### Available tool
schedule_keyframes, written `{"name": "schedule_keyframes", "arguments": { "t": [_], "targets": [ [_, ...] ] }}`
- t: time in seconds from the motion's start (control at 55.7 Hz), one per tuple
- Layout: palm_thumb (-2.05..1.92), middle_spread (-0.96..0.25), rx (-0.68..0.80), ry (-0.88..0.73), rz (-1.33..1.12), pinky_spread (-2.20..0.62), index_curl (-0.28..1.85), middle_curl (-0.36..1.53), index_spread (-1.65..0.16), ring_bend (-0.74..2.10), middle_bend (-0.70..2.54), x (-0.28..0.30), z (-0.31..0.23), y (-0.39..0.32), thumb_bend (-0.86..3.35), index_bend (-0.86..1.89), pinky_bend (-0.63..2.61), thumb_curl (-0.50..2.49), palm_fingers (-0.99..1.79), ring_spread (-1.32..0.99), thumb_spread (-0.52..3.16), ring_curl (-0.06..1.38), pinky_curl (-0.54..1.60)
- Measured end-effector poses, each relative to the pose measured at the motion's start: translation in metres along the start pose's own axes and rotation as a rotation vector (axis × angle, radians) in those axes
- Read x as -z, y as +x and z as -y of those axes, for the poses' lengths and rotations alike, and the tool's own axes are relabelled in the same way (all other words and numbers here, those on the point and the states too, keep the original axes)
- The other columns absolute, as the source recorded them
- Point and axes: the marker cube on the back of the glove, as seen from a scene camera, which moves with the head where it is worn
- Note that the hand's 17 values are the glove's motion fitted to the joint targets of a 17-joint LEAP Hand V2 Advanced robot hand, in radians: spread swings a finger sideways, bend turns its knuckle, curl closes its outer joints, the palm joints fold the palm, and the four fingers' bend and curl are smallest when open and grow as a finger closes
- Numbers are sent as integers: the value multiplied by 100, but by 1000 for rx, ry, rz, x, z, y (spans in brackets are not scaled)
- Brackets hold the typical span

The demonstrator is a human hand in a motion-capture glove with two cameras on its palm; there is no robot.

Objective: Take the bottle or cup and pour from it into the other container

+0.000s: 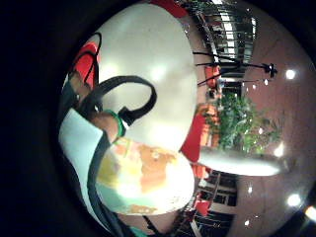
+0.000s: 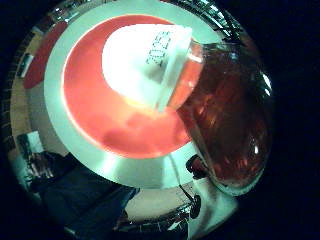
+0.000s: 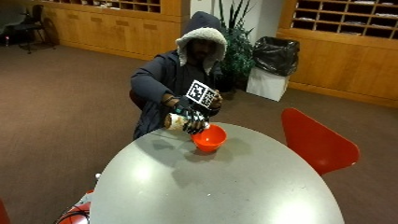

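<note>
Across the round grey table [image 3: 217, 186], a person in a hooded jacket holds a bottle [image 3: 176, 121] tipped on its side. My gloved right hand [image 3: 191, 116] grips its body. The bottle's capped end points over a red bowl [image 3: 209, 138] standing on the table near the person. In the thumb side palm view the white cap [image 2: 145, 60] with printed digits hangs above the bowl's red inside [image 2: 110, 125], and the bottle's body [image 2: 225, 115] shows reddish-brown contents. No stream shows. The little finger side palm view shows the bottle's coloured label [image 1: 143, 182] close to the palm.
A red chair [image 3: 317, 144] stands at the table's right side. Behind the person are a potted plant [image 3: 236, 51] and a bin with a black bag [image 3: 272, 65]. Something red [image 3: 78, 214] lies on the floor beside the table's near left edge.
</note>
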Motion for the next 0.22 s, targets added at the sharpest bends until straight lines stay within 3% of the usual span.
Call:
{"name": "schedule_keyframes", "arguments": {
  "t": [0.216],
  "targets": [
    [99,-22,8,3,34,-8,29,49,-25,62,31,0,-5,3,-4,11,48,63,115,-18,49,45,38]
  ]
}}
